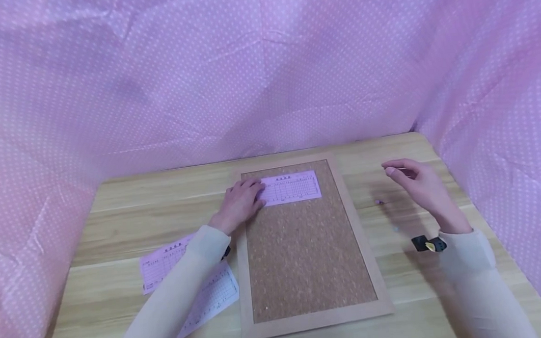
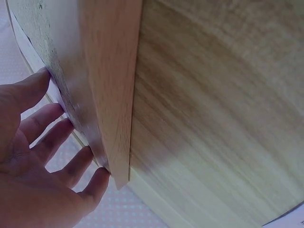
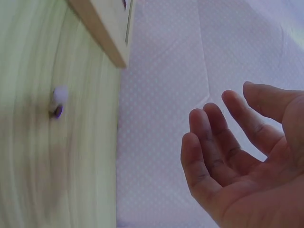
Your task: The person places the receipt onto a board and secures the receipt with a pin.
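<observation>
A cork board point(image 1: 304, 254) with a pale wooden frame lies flat on the table. On its upper part is a pink printed form point(image 1: 294, 187). My left hand point(image 1: 243, 198) rests at the form's left end, its fingertips touching paper and board; the left wrist view shows those fingers point(image 2: 76, 166) spread and slightly bent. Right of the board, my right hand point(image 1: 418, 184) hovers above the table with loosely bent fingers, holding nothing. Below it lies a small purple-and-white piece point(image 3: 59, 102), possibly a push pin; its exact kind is hard to tell.
Left of the board lie another pink form point(image 1: 158, 264) and a whitish form point(image 1: 221, 289), partly hidden under my left sleeve. A faint pale speck point(image 1: 396, 229) sits on the wooden table point(image 1: 116, 213) at right. Pink dotted cloth point(image 1: 247, 78) hangs around the table's back and sides.
</observation>
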The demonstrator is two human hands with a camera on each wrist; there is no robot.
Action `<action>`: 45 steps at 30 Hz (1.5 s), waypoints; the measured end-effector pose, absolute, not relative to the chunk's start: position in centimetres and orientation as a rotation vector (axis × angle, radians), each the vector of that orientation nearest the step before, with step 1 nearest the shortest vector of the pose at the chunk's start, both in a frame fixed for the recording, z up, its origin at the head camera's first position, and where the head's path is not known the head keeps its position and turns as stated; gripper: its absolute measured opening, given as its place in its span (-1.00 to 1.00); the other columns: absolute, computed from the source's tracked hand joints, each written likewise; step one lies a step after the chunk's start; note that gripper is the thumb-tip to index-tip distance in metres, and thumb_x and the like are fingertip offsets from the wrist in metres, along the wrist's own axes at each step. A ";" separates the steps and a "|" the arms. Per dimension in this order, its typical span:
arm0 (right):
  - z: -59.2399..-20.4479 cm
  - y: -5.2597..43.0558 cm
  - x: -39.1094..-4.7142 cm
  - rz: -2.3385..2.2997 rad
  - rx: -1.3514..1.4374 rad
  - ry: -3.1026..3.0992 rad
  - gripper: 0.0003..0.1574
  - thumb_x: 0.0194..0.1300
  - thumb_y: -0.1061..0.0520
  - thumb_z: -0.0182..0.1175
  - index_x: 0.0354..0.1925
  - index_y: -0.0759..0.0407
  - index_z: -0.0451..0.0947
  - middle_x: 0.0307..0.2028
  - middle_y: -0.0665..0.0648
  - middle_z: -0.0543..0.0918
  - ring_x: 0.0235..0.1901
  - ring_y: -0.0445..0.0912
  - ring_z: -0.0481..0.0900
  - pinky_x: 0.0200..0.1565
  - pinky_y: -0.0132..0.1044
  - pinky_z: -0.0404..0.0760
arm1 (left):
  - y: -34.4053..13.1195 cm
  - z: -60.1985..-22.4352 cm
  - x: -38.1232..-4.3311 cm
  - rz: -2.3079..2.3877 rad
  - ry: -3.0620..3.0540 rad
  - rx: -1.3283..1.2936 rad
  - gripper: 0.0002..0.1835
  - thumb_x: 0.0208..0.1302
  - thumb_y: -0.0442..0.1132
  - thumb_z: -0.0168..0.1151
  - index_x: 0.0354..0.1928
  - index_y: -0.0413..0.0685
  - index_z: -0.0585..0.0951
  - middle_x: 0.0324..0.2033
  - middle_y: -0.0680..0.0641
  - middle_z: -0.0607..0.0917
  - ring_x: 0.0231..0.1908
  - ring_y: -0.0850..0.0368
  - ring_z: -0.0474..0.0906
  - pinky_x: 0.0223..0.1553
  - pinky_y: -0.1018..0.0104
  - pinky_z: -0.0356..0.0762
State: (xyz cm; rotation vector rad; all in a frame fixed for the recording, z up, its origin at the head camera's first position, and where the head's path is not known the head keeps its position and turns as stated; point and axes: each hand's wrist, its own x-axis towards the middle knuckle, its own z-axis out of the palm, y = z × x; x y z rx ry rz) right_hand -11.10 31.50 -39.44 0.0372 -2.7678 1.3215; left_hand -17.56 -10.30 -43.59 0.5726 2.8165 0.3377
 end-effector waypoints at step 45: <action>-44.5 34.9 -12.2 1.206 0.352 -3.171 -0.69 0.49 0.17 0.25 0.11 0.25 0.69 0.11 0.35 0.70 0.14 0.28 0.60 0.23 0.25 0.47 | -10.7 -43.6 -17.3 0.392 2.816 0.588 -0.44 0.54 -0.07 0.20 0.48 -0.09 0.43 0.52 -0.14 0.33 0.50 -0.24 0.17 0.44 -0.26 0.15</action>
